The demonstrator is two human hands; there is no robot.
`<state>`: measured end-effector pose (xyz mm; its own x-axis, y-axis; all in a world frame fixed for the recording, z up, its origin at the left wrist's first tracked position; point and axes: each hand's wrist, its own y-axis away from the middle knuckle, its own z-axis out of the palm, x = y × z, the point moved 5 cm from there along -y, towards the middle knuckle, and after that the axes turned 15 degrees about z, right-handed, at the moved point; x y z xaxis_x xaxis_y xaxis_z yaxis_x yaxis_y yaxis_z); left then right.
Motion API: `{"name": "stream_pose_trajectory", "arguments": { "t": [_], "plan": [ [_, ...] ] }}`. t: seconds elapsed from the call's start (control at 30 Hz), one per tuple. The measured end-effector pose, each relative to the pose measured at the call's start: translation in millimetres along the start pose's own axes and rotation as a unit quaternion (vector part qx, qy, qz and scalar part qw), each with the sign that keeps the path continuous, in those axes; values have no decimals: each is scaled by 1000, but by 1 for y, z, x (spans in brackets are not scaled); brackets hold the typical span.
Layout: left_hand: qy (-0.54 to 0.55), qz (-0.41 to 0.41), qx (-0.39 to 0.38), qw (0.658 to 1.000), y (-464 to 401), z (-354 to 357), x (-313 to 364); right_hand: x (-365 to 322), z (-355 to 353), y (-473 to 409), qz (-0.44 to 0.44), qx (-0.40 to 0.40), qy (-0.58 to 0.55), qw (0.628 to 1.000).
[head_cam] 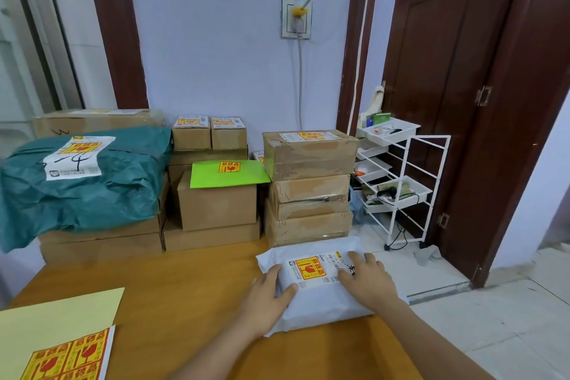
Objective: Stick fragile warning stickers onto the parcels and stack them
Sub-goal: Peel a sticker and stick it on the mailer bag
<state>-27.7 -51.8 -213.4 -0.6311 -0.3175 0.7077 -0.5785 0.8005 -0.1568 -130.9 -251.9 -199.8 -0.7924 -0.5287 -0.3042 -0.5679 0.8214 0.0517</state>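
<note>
A white poly-bag parcel (pixel 320 296) lies at the right edge of the wooden table (pixel 172 293). Its label carries a red and yellow fragile sticker (pixel 310 268). My left hand (pixel 268 290) rests on the parcel's left side with the thumb on top, fingers fairly straight. My right hand (pixel 365 278) lies flat on the label's right part. A sheet of fragile stickers (pixel 71 355) sits at the table's near left corner, on a pale yellow paper (pixel 61 308). Stickered parcels stand stacked behind: a teal bag (pixel 83 185), brown boxes (pixel 308 188) and a green envelope (pixel 228 173).
Stacks of cardboard boxes fill the back of the table against the blue wall. A white wire rack (pixel 404 182) with trays stands right of the table on the tiled floor. Brown doors (pixel 462 71) lie behind it. A cable hangs from a wall socket (pixel 296 18).
</note>
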Motion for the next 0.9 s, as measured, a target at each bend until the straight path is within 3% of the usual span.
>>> {"name": "stream_pose_trajectory", "arguments": {
  "t": [0.23,0.37,0.73,0.9],
  "plan": [
    [108,-19,68,992,5,-15,-12,-12,1,4,10,-35,-80,996],
    [197,-63,131,969,14,-24,-28,-22,2,8,21,-63,-172,983],
    [261,-53,224,937,39,-58,-43,-45,18,21,44,-100,-364,925],
    [256,-26,249,934,51,-75,-41,-51,32,23,103,-160,-459,868]
  ]
}}
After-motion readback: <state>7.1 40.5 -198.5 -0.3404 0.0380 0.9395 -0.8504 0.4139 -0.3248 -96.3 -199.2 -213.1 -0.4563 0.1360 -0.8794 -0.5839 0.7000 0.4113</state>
